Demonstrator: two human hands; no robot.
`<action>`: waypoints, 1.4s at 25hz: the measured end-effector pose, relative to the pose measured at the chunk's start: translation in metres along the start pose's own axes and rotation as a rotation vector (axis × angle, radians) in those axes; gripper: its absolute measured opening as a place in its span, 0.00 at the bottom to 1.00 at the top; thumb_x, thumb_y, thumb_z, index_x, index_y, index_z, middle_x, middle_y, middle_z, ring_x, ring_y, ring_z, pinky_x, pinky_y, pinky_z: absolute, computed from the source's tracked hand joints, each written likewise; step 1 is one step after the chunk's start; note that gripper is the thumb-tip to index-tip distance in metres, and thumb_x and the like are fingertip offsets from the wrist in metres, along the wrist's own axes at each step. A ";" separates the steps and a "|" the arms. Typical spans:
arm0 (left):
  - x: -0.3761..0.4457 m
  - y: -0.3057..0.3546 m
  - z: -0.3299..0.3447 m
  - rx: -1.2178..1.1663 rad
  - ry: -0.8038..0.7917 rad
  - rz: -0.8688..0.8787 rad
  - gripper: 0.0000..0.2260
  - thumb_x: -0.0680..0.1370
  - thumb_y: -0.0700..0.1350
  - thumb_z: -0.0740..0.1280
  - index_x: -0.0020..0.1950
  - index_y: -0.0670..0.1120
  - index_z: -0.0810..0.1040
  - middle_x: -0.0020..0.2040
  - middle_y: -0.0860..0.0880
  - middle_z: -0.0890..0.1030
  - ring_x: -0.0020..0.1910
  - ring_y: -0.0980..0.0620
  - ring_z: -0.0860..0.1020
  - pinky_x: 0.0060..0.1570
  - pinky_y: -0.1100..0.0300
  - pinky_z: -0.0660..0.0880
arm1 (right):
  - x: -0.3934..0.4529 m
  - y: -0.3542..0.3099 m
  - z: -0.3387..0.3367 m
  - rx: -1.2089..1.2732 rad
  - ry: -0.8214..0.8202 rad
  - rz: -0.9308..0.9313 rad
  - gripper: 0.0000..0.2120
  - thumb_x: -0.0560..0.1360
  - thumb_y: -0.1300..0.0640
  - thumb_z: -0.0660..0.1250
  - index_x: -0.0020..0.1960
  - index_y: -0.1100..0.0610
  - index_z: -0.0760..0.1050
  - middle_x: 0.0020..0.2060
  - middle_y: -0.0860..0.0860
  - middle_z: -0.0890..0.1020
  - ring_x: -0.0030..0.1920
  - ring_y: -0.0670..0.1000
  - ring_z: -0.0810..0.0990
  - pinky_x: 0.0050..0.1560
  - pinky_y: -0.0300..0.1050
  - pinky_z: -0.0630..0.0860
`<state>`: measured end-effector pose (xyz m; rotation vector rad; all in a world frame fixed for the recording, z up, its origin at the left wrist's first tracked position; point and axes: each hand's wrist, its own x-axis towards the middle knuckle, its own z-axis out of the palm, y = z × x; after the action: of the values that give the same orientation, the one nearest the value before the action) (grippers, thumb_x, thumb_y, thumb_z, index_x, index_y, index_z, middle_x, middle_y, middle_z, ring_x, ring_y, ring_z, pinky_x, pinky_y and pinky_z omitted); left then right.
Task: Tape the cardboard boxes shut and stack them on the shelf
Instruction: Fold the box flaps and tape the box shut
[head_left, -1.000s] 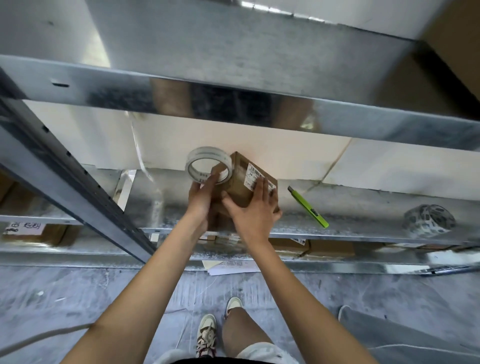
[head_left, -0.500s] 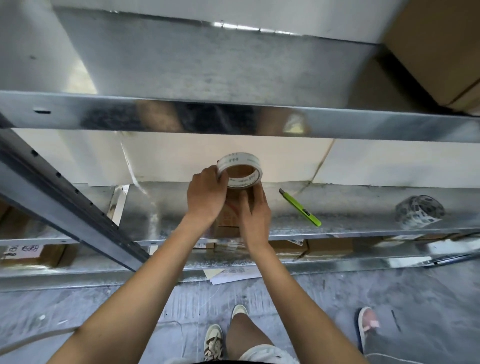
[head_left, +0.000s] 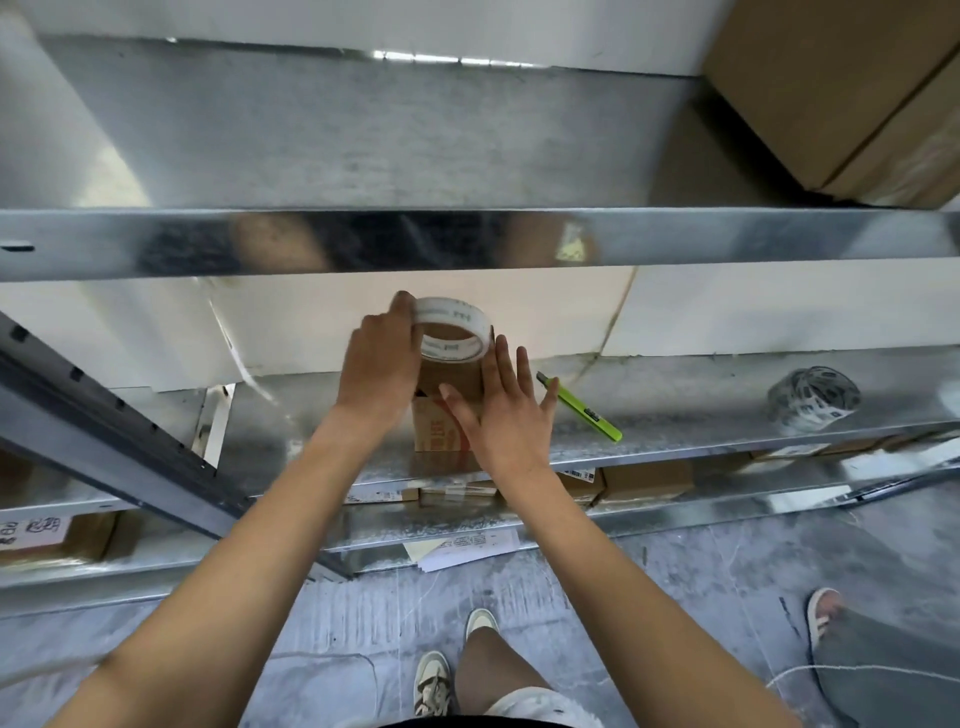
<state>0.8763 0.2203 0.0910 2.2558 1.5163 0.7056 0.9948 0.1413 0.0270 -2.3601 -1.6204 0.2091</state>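
A small brown box (head_left: 441, 431) stands on the shelf (head_left: 675, 410). Left hand (head_left: 379, 366) grips the tape (head_left: 454, 335); right hand (head_left: 506, 410), fingers straight, presses the box.

Metal shelf (head_left: 675, 410) with box (head_left: 441, 431), green cutter (head_left: 582, 408), label roll (head_left: 813, 397).
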 end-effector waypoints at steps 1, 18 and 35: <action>0.003 -0.007 -0.007 0.008 0.011 -0.025 0.08 0.82 0.42 0.55 0.57 0.40 0.70 0.45 0.41 0.77 0.41 0.43 0.75 0.34 0.57 0.69 | 0.000 -0.001 -0.001 -0.017 -0.008 -0.001 0.43 0.70 0.29 0.33 0.78 0.51 0.45 0.78 0.47 0.48 0.77 0.51 0.44 0.72 0.68 0.43; -0.004 -0.078 -0.006 0.237 -0.017 -0.028 0.07 0.78 0.32 0.57 0.55 0.40 0.66 0.43 0.41 0.73 0.40 0.40 0.74 0.37 0.50 0.65 | -0.001 -0.003 -0.005 -0.072 -0.059 -0.012 0.39 0.76 0.30 0.42 0.78 0.52 0.41 0.78 0.47 0.45 0.77 0.51 0.42 0.70 0.69 0.39; -0.056 -0.047 0.006 -0.658 -0.309 -0.100 0.18 0.79 0.46 0.65 0.67 0.54 0.67 0.47 0.44 0.81 0.31 0.55 0.79 0.33 0.60 0.77 | 0.026 0.000 -0.026 -0.035 -0.220 -0.159 0.46 0.71 0.32 0.60 0.78 0.53 0.45 0.77 0.51 0.48 0.76 0.52 0.47 0.73 0.65 0.41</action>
<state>0.8268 0.1857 0.0493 1.6856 1.0411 0.6634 1.0114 0.1616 0.0528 -2.2862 -1.9160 0.4239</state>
